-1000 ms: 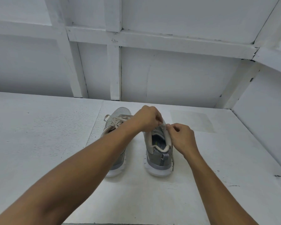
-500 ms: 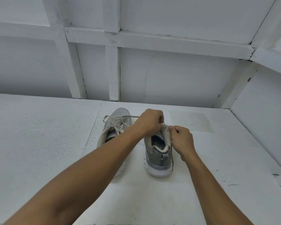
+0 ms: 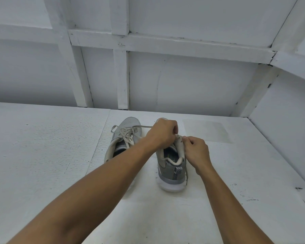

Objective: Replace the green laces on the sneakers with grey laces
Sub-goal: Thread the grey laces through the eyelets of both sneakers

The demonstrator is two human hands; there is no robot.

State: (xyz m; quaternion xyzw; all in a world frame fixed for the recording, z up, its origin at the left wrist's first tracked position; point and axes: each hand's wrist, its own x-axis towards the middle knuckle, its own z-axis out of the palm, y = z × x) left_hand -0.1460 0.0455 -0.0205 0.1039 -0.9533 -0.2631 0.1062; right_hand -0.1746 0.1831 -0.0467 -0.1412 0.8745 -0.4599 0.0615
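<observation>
The left hand (image 3: 163,132) pinches a pale lace (image 3: 143,127) over the right shoe (image 3: 171,170); the right hand (image 3: 196,149) pinches that shoe's right edge.

White table (image 3: 42,155), white panelled wall (image 3: 192,81)

Here we are in a plain, bare work booth: white-painted tabletop (image 3: 42,155), scuffed and speckled, boxed in at back and right by white panel walls (image 3: 192,81) braced with painted battens (image 3: 121,76).
</observation>
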